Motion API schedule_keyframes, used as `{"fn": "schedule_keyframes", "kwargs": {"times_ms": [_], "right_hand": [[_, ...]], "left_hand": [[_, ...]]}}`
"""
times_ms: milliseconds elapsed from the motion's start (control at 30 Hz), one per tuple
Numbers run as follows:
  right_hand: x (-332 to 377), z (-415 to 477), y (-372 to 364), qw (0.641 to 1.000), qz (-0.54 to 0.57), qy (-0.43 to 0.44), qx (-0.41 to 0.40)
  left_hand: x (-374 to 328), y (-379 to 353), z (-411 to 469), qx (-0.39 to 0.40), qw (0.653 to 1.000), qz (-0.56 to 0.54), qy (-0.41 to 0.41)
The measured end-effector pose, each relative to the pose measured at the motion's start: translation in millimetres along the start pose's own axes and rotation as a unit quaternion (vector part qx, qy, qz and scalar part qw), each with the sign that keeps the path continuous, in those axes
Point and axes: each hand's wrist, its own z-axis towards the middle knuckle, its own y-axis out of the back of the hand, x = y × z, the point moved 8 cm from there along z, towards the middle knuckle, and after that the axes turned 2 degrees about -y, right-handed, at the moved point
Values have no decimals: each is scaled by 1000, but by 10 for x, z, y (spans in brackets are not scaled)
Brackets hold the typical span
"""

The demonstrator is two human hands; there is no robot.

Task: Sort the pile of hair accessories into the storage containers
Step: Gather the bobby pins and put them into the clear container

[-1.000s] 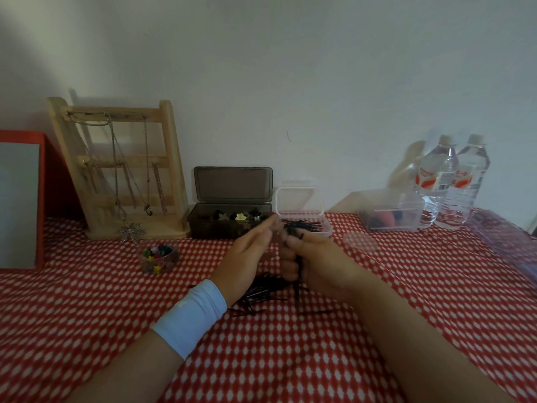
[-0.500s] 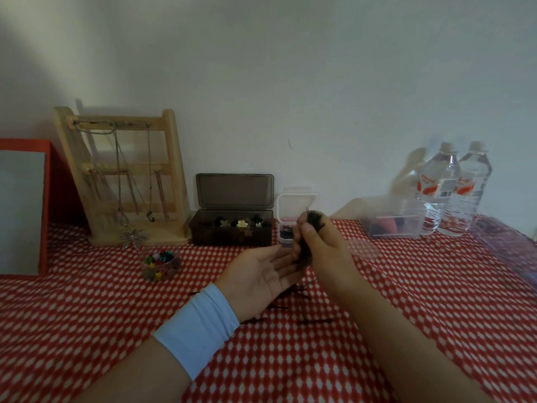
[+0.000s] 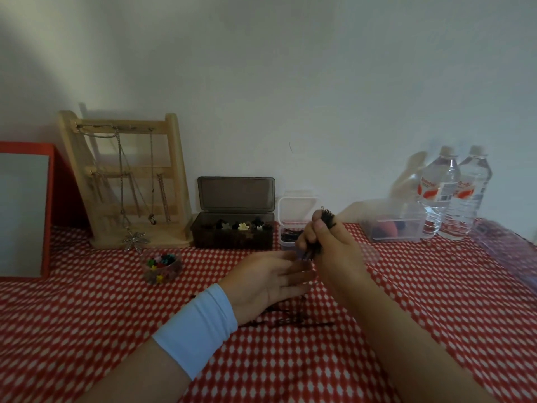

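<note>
My right hand grips an upright bundle of black bobby pins, their looped ends poking above my fingers. My left hand, with a white wristband, lies flat and palm up just under the bundle's lower ends, holding nothing. A few loose black pins lie on the red checked tablecloth below my hands. Behind the bundle stands a small clear box with black pins, lid up. To its left a dark open box holds small flower clips. A round clear tub of coloured mini clips sits further left.
A wooden jewellery stand with chains stands at the back left, a red-framed mirror at the far left. A clear container with red and dark items and two water bottles stand back right. A clear lid lies at the right edge.
My right hand lifted the pin bundle off the pile and stood it upright. My left hand let go of it and opened flat underneath. The view shifted slightly.
</note>
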Motion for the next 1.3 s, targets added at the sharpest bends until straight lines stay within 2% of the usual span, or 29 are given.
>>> {"fn": "schedule_keyframes", "kwargs": {"times_ms": [100, 233, 300, 367, 433, 500, 567, 600, 733, 767, 833, 933, 1000, 1067, 1133, 1200, 1267, 1300], "right_hand": [[22, -64, -69, 987, -162, 19, 4], [-1, -104, -145, 973, -225, 3, 41], [8, -109, -152, 971, -234, 2, 46], [11, -107, -146, 972, -231, 1, 47], [-27, -86, -127, 973, -221, -19, 56], [-94, -88, -147, 970, -220, -49, 92], [-162, -113, -193, 963, -222, -76, 133], [-187, -125, -208, 960, -222, -88, 146], [-189, -95, -176, 960, -212, -119, 138], [-160, -77, -155, 961, -209, -126, 131], [-81, -37, -122, 950, -243, -141, 135], [52, 85, -93, 904, -372, -149, 148], [158, 274, -82, 873, -448, -132, 142], [250, 512, -80, 816, -556, -81, 135], [248, 720, -62, 730, -667, -41, 144], [108, 880, 12, 663, -728, -47, 167], [-47, 967, 79, 629, -753, -70, 181], [-103, 992, 90, 622, -757, -75, 185]], "left_hand": [[43, -92, -17, 56, 985, -162, 23], [53, -61, 1, 70, 974, -214, 35], [60, 2, -6, 43, 989, -135, 54], [-11, 116, -26, -20, 997, 50, 52], [-227, 255, 0, -96, 978, 187, -15], [-512, 277, -3, -128, 950, 250, -133], [-702, 127, -30, -77, 920, 307, -231], [-741, 39, -35, -48, 902, 348, -252], [-835, -110, 36, 1, 803, 530, -273], [-850, -111, 64, 12, 791, 547, -272], [-864, -94, 139, 33, 794, 547, -265], [-957, -106, 244, 33, 827, 488, -278], [-1061, -65, 362, -3, 831, 469, -299], [-1112, -1, 494, -38, 822, 481, -303], [-1075, 54, 621, -56, 807, 511, -290], [-966, 95, 722, -58, 798, 535, -270], [-840, 148, 804, -59, 789, 557, -254], [-785, 179, 833, -60, 779, 572, -250]]}}
